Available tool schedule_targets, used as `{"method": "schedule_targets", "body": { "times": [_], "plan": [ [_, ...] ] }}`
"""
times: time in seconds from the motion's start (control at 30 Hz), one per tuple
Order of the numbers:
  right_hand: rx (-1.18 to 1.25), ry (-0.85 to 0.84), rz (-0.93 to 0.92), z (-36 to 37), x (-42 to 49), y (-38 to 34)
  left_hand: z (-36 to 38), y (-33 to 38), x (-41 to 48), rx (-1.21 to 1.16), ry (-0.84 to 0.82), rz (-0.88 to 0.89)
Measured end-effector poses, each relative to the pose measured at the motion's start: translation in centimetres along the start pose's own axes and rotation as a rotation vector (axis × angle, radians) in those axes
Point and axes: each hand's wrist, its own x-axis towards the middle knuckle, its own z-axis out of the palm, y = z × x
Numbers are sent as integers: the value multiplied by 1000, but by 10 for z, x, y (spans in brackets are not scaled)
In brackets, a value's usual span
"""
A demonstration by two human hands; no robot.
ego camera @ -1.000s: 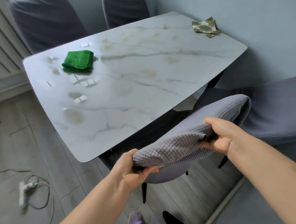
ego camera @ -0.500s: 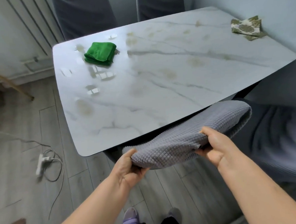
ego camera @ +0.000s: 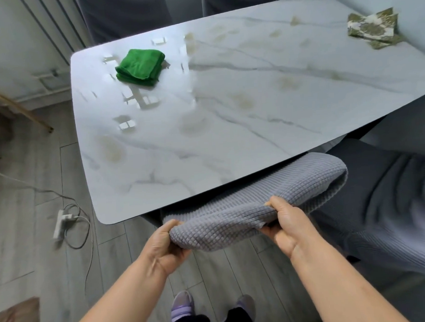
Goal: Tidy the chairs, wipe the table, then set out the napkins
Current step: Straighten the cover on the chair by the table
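Two hands grip the top edge of a grey, waffle-textured chair (ego camera: 258, 202) whose backrest sits tucked just under the near edge of the marble-patterned table (ego camera: 230, 140). The left hand (ego camera: 165, 244) curls round the backrest's left end, thumb on top and fingers wrapped beneath the fabric; the right hand (ego camera: 287, 224) pinches the cover further right, thumb pressed over the top and fingers folded under it. On the table, near its far left corner, lies a folded green cloth (ego camera: 140, 67), flat and apart from everything else. At the table's far right corner, close to the wall, lies a small pile of green-and-white patterned napkins (ego camera: 372, 28), fanned unevenly. Yellowish smears dot the tabletop between the cloth and the napkins. A second grey chair (ego camera: 393, 200) stands off the table's near right corner, just beside the held one. Two darker chair backs (ego camera: 125, 15) rise behind the table's far edge. On the wooden floor left of the table lies a white power strip (ego camera: 61, 223) with a looped cable. Below the table's near edge, purple slippers (ego camera: 181, 305) show between the forearms.
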Motion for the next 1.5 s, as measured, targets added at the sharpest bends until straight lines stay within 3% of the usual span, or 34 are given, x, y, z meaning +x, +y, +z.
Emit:
{"method": "schedule_targets", "body": {
  "times": [0.43, 0.6, 0.73, 0.87, 0.93, 1.23, 1.5],
  "plan": [
    [86, -30, 36, 3, 6, 19, -5, 16, 7, 159, 69, 7],
    [57, -38, 68, 8, -3, 14, 13, 22, -6, 491, 237, 82],
    [14, -70, 83, 2, -9, 2, 30, 16, -19, 804, 390, 325],
    [-125, 5, 18, -13, -15, -19, 65, 11, -33, 1193, 418, 522],
    [-167, 65, -19, -27, -17, -32, 89, 6, -39, 1312, 371, 587],
    [-149, 154, -157, -107, -19, -84, 177, -47, -49, 1395, 84, 742],
    [-175, 579, -388, -212, -14, -140, 275, -93, -19, 1515, -171, 737]
  ]
}}
